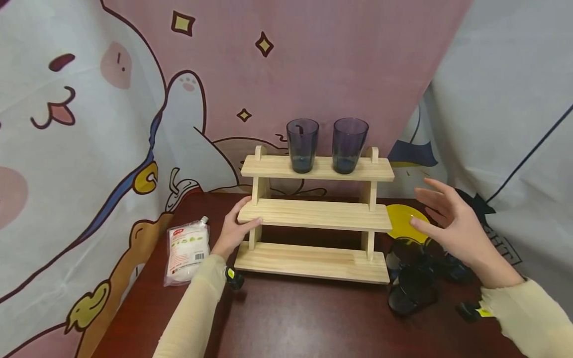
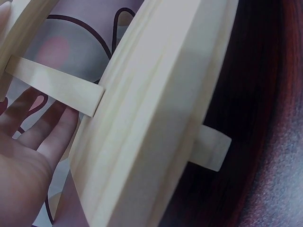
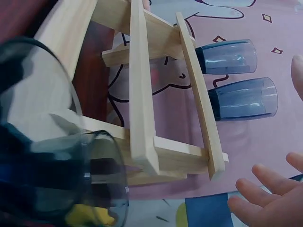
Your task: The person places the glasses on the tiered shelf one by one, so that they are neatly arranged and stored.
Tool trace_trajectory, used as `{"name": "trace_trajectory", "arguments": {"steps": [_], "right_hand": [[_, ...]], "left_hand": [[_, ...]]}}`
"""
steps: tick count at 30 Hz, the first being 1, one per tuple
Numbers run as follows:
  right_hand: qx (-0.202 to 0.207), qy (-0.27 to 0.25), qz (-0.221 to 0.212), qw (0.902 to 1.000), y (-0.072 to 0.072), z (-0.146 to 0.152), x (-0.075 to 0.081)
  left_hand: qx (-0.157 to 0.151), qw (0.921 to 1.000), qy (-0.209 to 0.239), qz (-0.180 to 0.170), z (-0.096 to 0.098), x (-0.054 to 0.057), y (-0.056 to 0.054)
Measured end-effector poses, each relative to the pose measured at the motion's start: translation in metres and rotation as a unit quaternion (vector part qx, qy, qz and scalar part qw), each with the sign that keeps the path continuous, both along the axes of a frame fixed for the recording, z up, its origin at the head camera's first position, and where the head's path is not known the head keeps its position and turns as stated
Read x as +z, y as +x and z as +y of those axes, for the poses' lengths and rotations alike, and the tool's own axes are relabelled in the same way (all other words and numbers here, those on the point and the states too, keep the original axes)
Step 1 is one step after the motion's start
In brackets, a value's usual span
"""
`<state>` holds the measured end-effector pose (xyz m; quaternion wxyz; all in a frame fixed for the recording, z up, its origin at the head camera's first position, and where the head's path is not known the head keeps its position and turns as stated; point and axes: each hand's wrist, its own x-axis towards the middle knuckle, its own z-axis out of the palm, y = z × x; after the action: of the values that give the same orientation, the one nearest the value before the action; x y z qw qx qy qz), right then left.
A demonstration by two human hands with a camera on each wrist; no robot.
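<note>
A three-tier wooden shelf rack (image 1: 313, 215) stands on the table with two dark tinted glasses (image 1: 302, 146) upright on its top tier. My left hand (image 1: 235, 228) holds the left end of the middle tier, thumb at the front edge. The left wrist view shows that hand's fingers (image 2: 57, 132) reaching past the side post. My right hand (image 1: 456, 223) is raised in the air to the right of the rack, fingers spread, holding nothing. Below it, more dark glasses (image 1: 414, 288) cluster on the table; the right wrist view shows a glass (image 3: 42, 142) close up.
A yellow round plate (image 1: 405, 222) lies behind the clustered glasses, right of the rack. To the left is a white printed pouch (image 1: 188, 252) with a spout. The dark red table (image 1: 291, 318) extends in front; a printed cloth (image 1: 358, 59) hangs behind.
</note>
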<state>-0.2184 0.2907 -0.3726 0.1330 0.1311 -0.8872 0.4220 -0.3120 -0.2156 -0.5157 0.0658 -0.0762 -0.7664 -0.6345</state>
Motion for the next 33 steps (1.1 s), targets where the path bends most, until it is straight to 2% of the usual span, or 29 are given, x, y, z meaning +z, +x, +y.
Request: {"name": "trace_trajectory", "arguments": {"steps": [8, 13, 17, 27, 33], "right_hand": [[0.021, 0.000, 0.017, 0.9996, 0.034, 0.006, -0.023], [0.035, 0.001, 0.023, 0.9991, 0.054, 0.012, -0.038], [0.041, 0.005, 0.010, 0.9991, 0.067, 0.018, -0.051], [-0.014, 0.024, -0.032, 0.9991, 0.092, 0.026, -0.085], [-0.042, 0.026, -0.051, 0.9975, 0.098, 0.023, -0.101]], "left_hand": [[0.000, 0.9998, -0.021, -0.005, 0.000, -0.003, 0.000], [-0.005, 1.0000, -0.007, 0.004, 0.000, -0.001, -0.001], [-0.008, 0.9999, -0.001, 0.007, 0.000, 0.001, -0.001], [-0.008, 1.0000, -0.002, 0.006, 0.000, 0.000, 0.000], [-0.007, 1.0000, -0.005, 0.001, 0.000, 0.002, 0.001]]}}
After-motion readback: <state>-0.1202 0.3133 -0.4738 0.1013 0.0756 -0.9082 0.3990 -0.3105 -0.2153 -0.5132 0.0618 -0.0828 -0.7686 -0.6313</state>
